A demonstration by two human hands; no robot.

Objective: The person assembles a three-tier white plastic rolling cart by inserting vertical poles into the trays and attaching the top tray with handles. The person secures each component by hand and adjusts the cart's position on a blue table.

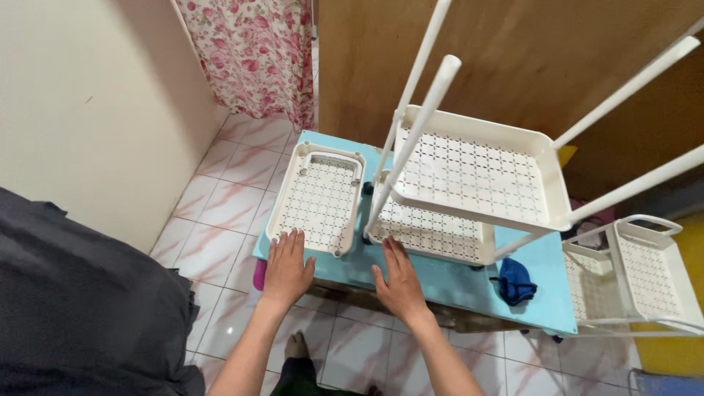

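Head view: both my hands lie flat, palms down, on the near edge of the light blue table (455,282). My left hand (286,265) has its grip fully open, fingers spread, holding nothing — the fingertips touch the near rim of the loose white perforated tray (317,196). My right hand (398,281) is likewise open and empty, fingertips just at the lower shelf of the white tiered rack (469,183), whose poles rise toward the camera. A dark blue cloth (515,281) lies near the rack. A second white tray (645,275) sits off the table's right end.
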